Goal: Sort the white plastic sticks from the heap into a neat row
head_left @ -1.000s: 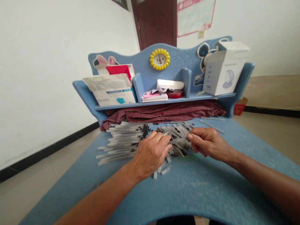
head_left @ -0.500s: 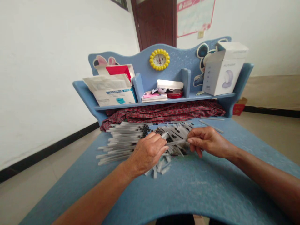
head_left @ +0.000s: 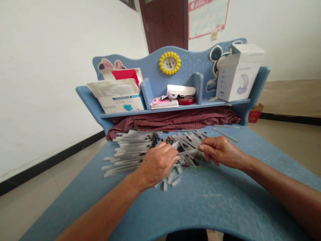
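My left hand (head_left: 156, 164) and my right hand (head_left: 220, 151) together pinch one thin grey stick (head_left: 187, 152) by its two ends, just above a loose heap of grey sticks and short pieces (head_left: 187, 142) on the blue desk (head_left: 213, 201). The fingers of both hands are closed on it. Left of my left hand lies an ordered pile of long grey sticks with black tips (head_left: 130, 147). A few short cut pieces (head_left: 173, 179) lie under my left hand's fingers.
A blue shelf (head_left: 175, 107) stands across the back of the desk with a mask box (head_left: 120, 100), papers, a red tin (head_left: 187, 100), a white carton (head_left: 237, 75) and a yellow clock (head_left: 170, 63). Red checked cloth (head_left: 180, 119) lies under it. Two single sticks (head_left: 225, 134) lie at the right.
My left hand has drawn back slightly toward me and uncovered several short pieces on the desk. My right hand keeps its pinch on the stick and has barely moved.
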A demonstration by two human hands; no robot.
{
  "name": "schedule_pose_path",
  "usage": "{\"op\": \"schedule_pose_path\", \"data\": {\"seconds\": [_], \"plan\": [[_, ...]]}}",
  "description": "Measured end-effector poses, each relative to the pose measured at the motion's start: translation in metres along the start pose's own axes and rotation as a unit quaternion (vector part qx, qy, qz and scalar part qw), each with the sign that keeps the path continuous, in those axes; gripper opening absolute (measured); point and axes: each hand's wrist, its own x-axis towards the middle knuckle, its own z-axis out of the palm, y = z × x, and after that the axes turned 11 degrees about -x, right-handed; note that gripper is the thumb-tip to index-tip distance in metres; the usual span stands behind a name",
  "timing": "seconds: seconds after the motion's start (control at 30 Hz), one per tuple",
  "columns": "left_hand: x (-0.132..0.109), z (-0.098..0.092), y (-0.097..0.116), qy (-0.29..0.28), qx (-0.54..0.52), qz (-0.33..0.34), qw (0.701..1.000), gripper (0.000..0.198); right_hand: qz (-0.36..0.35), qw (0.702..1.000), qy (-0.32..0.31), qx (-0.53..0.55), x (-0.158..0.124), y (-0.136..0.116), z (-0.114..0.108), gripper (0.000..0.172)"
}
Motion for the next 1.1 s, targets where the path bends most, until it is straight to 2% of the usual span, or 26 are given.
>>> {"op": "schedule_pose_path", "data": {"seconds": [0.37,0.5,0.6,0.67,0.77,0.83,0.93,1.0,1.03,1.1], "plan": [[0.0003,-0.0006,0.0003,-0.012,-0.029,0.001,0.999,0.028,0.020,0.983,-0.045,0.177,0.0017,0.0037,-0.0008,0.027],[0.0001,0.0000,-0.0007,-0.012,-0.035,-0.008,0.999,0.028,0.012,0.995,-0.019,0.097,0.0022,0.0043,-0.0001,0.028],[-0.0003,0.0006,-0.0014,-0.011,-0.039,-0.009,0.999,0.027,0.012,0.999,-0.010,0.029,0.0016,0.0034,0.0001,0.041],[-0.0005,0.0012,-0.0019,-0.011,-0.039,-0.004,0.999,0.027,0.013,0.999,-0.020,0.046,0.0014,0.0032,0.0001,0.038],[-0.0007,0.0016,-0.0025,-0.012,-0.038,0.001,0.999,0.028,0.019,0.992,-0.038,0.117,0.0016,0.0034,-0.0001,0.025],[-0.0005,0.0014,-0.0025,-0.014,-0.039,-0.002,0.999,0.028,0.022,0.988,-0.043,0.146,0.0019,0.0033,-0.0002,0.026],[0.0000,0.0005,-0.0018,-0.014,-0.040,-0.008,0.999,0.028,0.025,0.995,-0.031,0.088,0.0019,0.0025,-0.0002,0.026],[0.0003,0.0000,-0.0012,-0.016,-0.038,-0.010,0.999,0.028,0.022,0.999,-0.026,0.034,0.0018,0.0020,0.0000,0.036],[0.0003,-0.0001,-0.0010,-0.018,-0.038,-0.011,0.999,0.028,0.020,0.999,-0.027,0.026,0.0017,0.0019,0.0002,0.039],[0.0003,0.0000,-0.0012,-0.019,-0.037,-0.010,0.999,0.028,0.017,0.998,-0.033,0.057,0.0016,0.0020,0.0005,0.034]]}}
